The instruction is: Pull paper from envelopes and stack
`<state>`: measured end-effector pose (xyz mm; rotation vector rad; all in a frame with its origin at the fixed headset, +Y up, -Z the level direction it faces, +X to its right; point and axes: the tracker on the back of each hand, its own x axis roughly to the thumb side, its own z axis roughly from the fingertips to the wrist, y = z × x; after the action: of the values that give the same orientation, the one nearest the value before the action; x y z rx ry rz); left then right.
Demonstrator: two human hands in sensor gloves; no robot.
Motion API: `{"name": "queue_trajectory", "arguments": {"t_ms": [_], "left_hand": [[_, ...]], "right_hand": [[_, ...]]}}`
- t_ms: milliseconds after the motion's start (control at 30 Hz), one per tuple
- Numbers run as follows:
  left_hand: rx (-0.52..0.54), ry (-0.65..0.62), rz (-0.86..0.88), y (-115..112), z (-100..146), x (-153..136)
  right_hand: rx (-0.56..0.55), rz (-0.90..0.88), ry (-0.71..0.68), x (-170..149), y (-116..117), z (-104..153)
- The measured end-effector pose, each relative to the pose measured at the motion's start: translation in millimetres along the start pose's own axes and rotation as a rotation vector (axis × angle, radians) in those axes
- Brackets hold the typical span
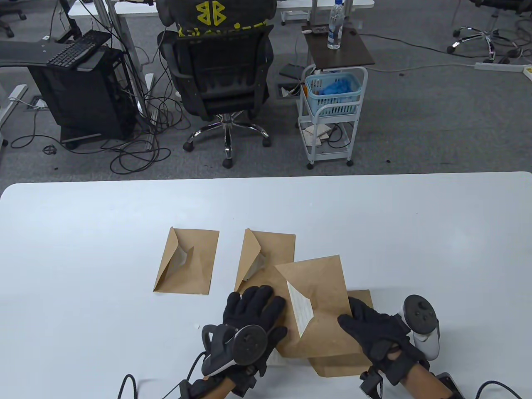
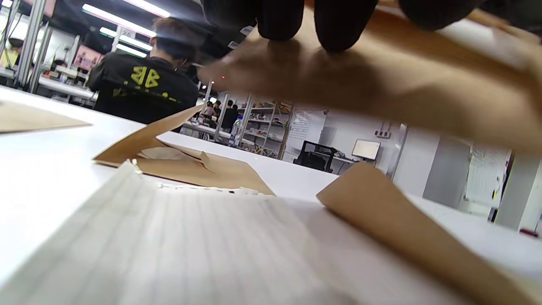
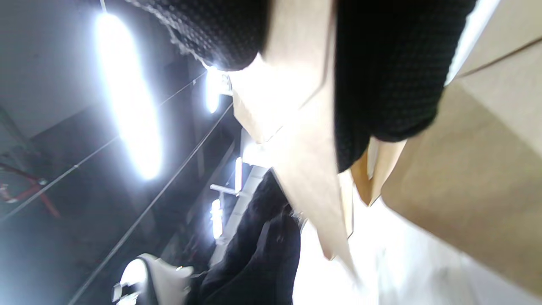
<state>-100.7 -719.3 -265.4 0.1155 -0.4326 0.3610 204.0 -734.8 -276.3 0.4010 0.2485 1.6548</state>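
Note:
A kraft envelope [image 1: 322, 286] is held tilted over the table's near edge, its flap open and lined paper [image 1: 301, 309] showing inside. My right hand [image 1: 353, 316] pinches its right edge; the right wrist view shows the fingers [image 3: 381, 63] clamped on the kraft paper [image 3: 465, 178]. My left hand [image 1: 259, 309] lies with spread fingers on the envelope's left part. In the left wrist view the fingertips [image 2: 338, 25] press on the raised envelope [image 2: 402, 76]. A loose lined sheet [image 2: 178, 250] lies on the table beneath it.
Two more open kraft envelopes [image 1: 185, 262] [image 1: 270, 249] lie on the white table [image 1: 83, 249], left of and behind my hands. Another envelope [image 1: 338, 365] lies under the held one. An office chair [image 1: 220, 83] and cart [image 1: 330, 112] stand beyond the far edge.

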Motion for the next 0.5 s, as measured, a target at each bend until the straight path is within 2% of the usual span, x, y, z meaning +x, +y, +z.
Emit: {"name": "queue_trajectory", "arguments": {"t_ms": [67, 133, 300, 433, 500], "left_hand": [[-0.014, -0.012, 0.078, 0, 0, -3], [-0.057, 0.000, 0.275, -2, -2, -7], [-0.126, 0.083, 0.604, -9, -5, -13], [-0.105, 0.158, 0.790, -10, -6, -16], [-0.055, 0.175, 0.767, -6, -5, -17]], "right_hand": [[0.034, -0.034, -0.017, 0, 4, -1], [0.071, -0.015, -0.033, 0, 10, -2], [0.124, -0.008, -0.049, -2, 18, -4], [0.140, 0.051, -0.051, -3, 25, -6], [0.112, 0.097, -0.035, -2, 27, -5]]}}
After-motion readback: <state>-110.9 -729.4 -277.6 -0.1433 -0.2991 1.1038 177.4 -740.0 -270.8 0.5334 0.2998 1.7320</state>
